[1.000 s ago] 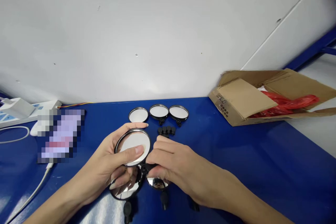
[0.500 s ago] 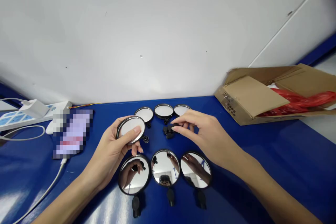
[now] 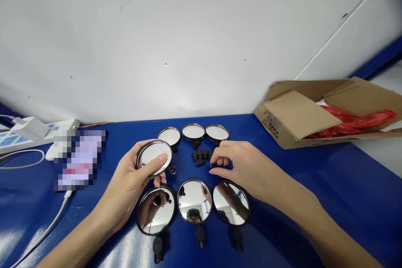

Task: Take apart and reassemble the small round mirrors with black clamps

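Observation:
My left hand (image 3: 133, 180) grips a round black-rimmed mirror (image 3: 150, 158), thumb across its glass and a short ball-like joint (image 3: 172, 170) sticking out at the right. My right hand (image 3: 237, 161) pinches a small black part (image 3: 214, 165) between thumb and fingertips, just above the table. Beside those fingertips lies a cluster of small black parts (image 3: 200, 155). Behind it stand three more round mirrors (image 3: 193, 132) in a row. Closer to me are three round mirrors (image 3: 194, 201) lying face up, each with a black stem piece (image 3: 201, 235) at its lower edge.
The blue table (image 3: 276, 226) meets a white wall (image 3: 169, 42) at the back. On the right sits an open cardboard box (image 3: 304, 113) with red plastic (image 3: 354, 121) inside. At left are a phone (image 3: 83, 155) with a charging cable (image 3: 47, 232) and a white power strip (image 3: 67, 127).
My right hand has moved slightly down and toward me from the cluster, with a small black part in its fingertips. The left hand still holds its mirror. The view has shifted a little.

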A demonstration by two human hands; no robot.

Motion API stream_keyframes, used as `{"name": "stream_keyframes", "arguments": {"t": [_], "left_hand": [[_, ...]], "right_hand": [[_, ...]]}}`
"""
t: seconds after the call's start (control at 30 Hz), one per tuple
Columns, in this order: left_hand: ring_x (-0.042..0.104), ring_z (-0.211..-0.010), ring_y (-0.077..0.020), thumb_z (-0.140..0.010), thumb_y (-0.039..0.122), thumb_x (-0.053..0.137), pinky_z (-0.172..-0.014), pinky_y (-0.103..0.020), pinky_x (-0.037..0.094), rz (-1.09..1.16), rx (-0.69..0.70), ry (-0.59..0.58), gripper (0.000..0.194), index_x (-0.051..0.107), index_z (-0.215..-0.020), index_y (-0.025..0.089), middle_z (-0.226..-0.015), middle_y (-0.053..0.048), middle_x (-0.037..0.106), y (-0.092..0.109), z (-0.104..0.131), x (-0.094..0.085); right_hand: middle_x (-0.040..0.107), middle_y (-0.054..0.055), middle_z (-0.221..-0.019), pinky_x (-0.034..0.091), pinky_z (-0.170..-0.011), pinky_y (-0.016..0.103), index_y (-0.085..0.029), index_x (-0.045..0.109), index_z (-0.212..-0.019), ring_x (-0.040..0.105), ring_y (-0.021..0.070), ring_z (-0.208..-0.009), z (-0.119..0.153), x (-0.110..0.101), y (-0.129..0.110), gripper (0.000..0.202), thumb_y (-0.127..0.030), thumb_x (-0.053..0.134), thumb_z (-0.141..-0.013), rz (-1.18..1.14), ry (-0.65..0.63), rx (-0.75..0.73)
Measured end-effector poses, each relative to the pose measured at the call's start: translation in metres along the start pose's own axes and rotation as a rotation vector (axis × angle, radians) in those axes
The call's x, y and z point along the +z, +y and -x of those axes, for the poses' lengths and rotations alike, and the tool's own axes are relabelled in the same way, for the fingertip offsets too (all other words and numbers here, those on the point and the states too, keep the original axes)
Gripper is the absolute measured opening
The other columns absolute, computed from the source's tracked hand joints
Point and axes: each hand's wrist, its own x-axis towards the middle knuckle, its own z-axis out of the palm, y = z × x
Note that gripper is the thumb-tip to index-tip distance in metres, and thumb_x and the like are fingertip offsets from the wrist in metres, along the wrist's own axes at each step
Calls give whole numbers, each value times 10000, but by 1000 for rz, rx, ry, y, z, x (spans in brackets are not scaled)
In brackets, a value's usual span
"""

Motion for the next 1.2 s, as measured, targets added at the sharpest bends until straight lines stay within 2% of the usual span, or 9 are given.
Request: {"name": "stream_keyframes", "arguments": {"t": [0.17, 0.37, 0.5, 0.7, 0.93, 1.2], "left_hand": [[598, -592, -143, -824, 507, 1000, -591, -243, 597, -46, -19, 13, 663, 709, -1352, 230, -622, 46, 599, 1, 2, 0], [631, -661, -131, -803, 513, 1013, -621, -242, 604, -49, -29, 21, 665, 725, -1348, 265, -876, -5, 709, 0, 1, -1], [635, -672, -123, -814, 495, 1006, -596, -202, 559, -62, -25, 23, 653, 719, -1353, 265, -888, 5, 702, -1, 1, 0], [671, -727, -136, -804, 428, 1014, -673, -224, 604, -45, -41, 19, 648, 720, -1360, 271, -940, 6, 705, 1, 2, 0], [656, -742, -128, -827, 500, 1000, -669, -214, 606, -52, -45, 15, 623, 723, -1335, 268, -973, -4, 704, 0, 1, 0], [668, -741, -133, -833, 487, 1001, -691, -228, 644, -30, -49, 15, 608, 723, -1327, 266, -950, 3, 696, 1, 3, 1]], "right_hand": [[770, -6, -962, 470, -717, 324, -253, 770, -954, 714, 209, -894, -1, 2, -2, 91, -207, 831, -1005, 106, 29, -24], [762, -21, -940, 442, -688, 316, -239, 724, -914, 706, 194, -864, 3, 1, 0, 172, -182, 882, -952, 147, 38, -11], [757, -26, -933, 422, -672, 309, -235, 698, -911, 699, 185, -848, 2, 2, -1, 190, -142, 853, -970, 162, 33, 2], [753, -17, -903, 398, -645, 312, -236, 677, -909, 692, 196, -811, 0, 3, 0, 210, -136, 854, -960, 209, 64, -2], [757, -15, -903, 390, -619, 315, -229, 675, -886, 696, 188, -791, 0, 4, -2, 208, -142, 841, -973, 241, 72, 2], [760, -11, -904, 381, -610, 315, -227, 694, -902, 695, 185, -778, -3, 5, 1, 194, -157, 866, -960, 281, 89, 8]]}}
